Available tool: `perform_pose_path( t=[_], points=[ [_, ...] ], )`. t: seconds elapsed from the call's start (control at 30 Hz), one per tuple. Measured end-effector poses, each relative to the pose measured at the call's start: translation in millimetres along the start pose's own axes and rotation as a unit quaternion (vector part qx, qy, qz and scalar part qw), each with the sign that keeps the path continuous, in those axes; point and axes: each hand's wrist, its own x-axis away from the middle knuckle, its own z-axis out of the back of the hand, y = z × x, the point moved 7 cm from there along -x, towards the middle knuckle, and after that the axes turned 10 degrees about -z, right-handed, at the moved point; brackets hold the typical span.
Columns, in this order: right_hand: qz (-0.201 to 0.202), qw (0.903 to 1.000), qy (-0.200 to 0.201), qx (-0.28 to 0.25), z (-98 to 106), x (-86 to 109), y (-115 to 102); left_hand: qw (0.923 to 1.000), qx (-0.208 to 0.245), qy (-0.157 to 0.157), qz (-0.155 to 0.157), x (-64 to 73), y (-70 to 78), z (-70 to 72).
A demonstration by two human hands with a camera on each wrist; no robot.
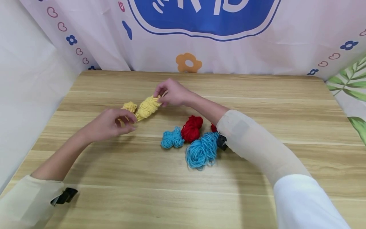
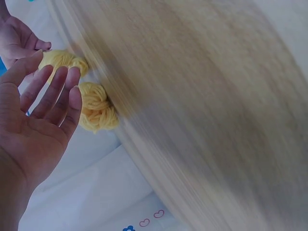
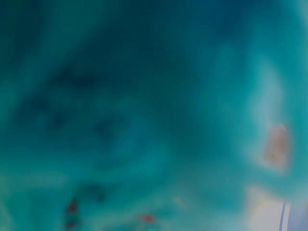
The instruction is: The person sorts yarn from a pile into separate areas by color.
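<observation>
My right hand [image 1: 174, 92] pinches the upper right end of a yellow yarn skein [image 1: 148, 107] with thumb and fingers. At the skein's lower left end is my left hand [image 1: 118, 124], its fingertips close to the strands. The left wrist view shows that left hand [image 2: 38, 120] with loosely bent, spread fingers and nothing in its grasp. A smaller yellow yarn bundle [image 1: 130, 107] lies just beyond the left fingers. Blurred blue yarn [image 3: 144, 120] fills most of the right wrist view, hiding the right hand there.
Under the right forearm lie a large blue yarn bundle [image 1: 201, 151], a red yarn bundle [image 1: 192, 128] and a small blue one [image 1: 172, 138]. Another bit of red yarn [image 1: 213, 128] peeks out beside the sleeve. A printed curtain [image 1: 228, 57] hangs behind the wooden table [image 1: 160, 197].
</observation>
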Motion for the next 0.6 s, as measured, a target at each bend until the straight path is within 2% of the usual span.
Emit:
perform_pose_path(
  t=[0.4,0.6],
  points=[
    [-0.009,0.9979,0.000,0.064,1,1.1,-9,1.0000,-0.006,-0.007,0.002,1.8,0.5,-0.1],
    [-0.019,0.9968,-0.009,0.078,1,-1.6,-12,0.9999,-0.005,-0.011,0.007,1.9,2.1,-0.2]
  ],
)
